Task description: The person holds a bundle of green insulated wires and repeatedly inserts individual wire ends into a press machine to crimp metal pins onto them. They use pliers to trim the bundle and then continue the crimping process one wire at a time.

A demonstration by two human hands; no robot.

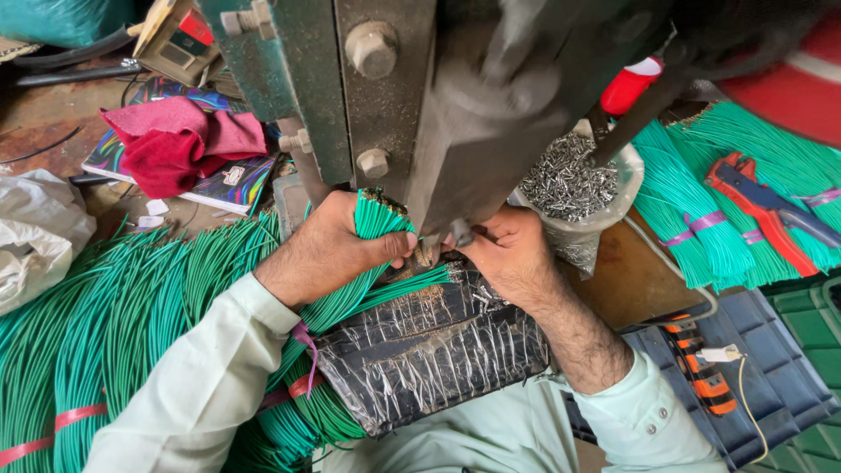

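My left hand (328, 245) grips a bundle of green wires (378, 219) with bare metal tips, held upright under a heavy green and grey press machine (394, 96). My right hand (508, 254) is pinched at the base of the press tool, fingers closed on something small that I cannot make out. Both hands meet just above a black block wrapped in clear plastic (429, 346). The wire bundle runs down past my left forearm, tied with a pink band (302, 385).
A large heap of green wires (105, 324) lies at left. A plastic bag of small metal terminals (569, 184) sits right of the press. More bundled green wires (701, 201), red pliers (762, 206), a red cloth (175, 144) and an orange tool (701, 372) lie around.
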